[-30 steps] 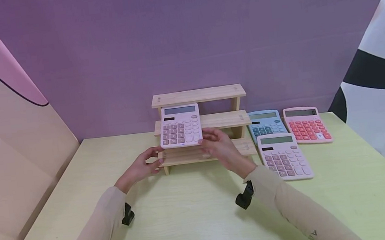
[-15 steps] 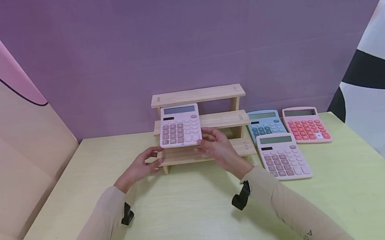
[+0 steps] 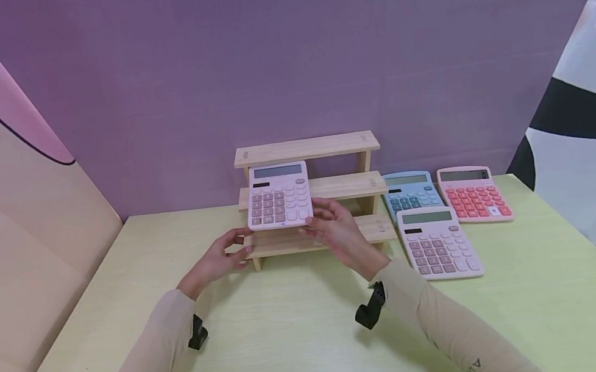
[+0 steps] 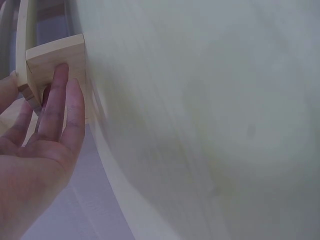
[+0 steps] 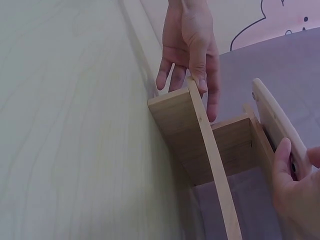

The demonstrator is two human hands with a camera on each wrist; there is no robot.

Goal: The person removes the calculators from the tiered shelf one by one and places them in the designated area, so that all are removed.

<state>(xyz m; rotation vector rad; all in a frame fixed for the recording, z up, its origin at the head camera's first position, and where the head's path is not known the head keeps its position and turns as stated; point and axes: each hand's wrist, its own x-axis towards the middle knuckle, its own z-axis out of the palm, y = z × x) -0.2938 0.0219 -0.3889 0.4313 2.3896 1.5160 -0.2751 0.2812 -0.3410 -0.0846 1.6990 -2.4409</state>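
Pink calculator (image 3: 279, 195) at frame centre, leaning upright on wooden stepped shelf (image 3: 326, 146), right hand (image 3: 336, 231) pinching its lower right corner; left hand (image 3: 218, 259) with straight fingers touching shelf's lower left end; three calculators (image 3: 437, 219) lie right of shelf on table (image 3: 293, 334)

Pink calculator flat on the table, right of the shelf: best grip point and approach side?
Take the pink calculator across its two long side edges, coming from above with the right hand, which is nearer. It lies flat and face up, so its top is all keys. Its near half looks freest: the blue calculator sits close against its far edge, and the wooden shelf stands to its left.
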